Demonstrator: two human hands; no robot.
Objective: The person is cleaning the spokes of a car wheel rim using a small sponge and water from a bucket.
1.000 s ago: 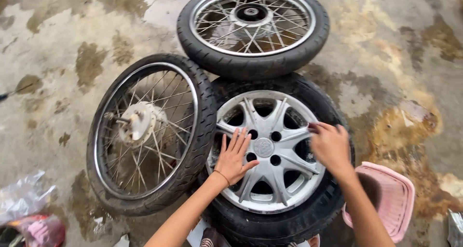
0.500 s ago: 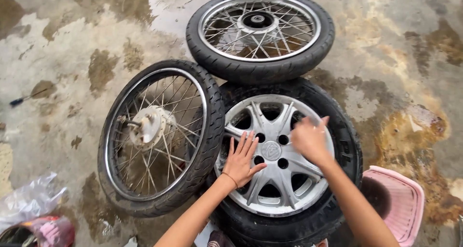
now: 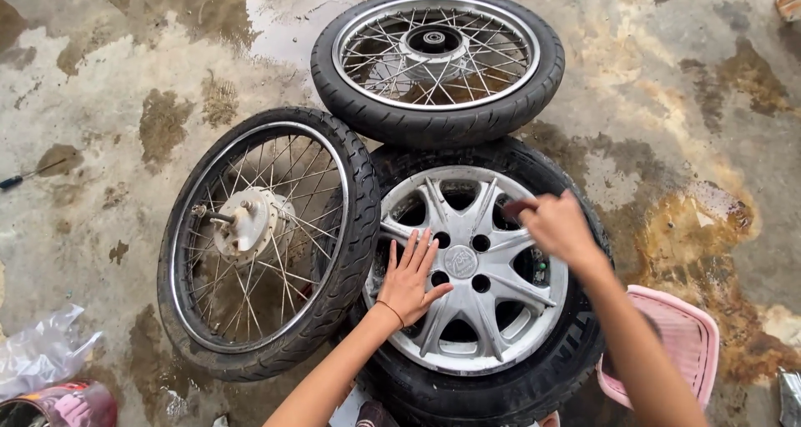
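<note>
On wet concrete, hands (image 3: 409, 281) on alloy wheel (image 3: 467, 268), clear plastic bag (image 3: 37, 352) lower left

Silver alloy car wheel (image 3: 467, 268), flat on concrete

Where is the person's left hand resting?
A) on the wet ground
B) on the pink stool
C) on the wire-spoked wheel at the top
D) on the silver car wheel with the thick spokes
D: the left hand lies flat, fingers spread, on the silver car wheel, beside its centre cap.
</note>
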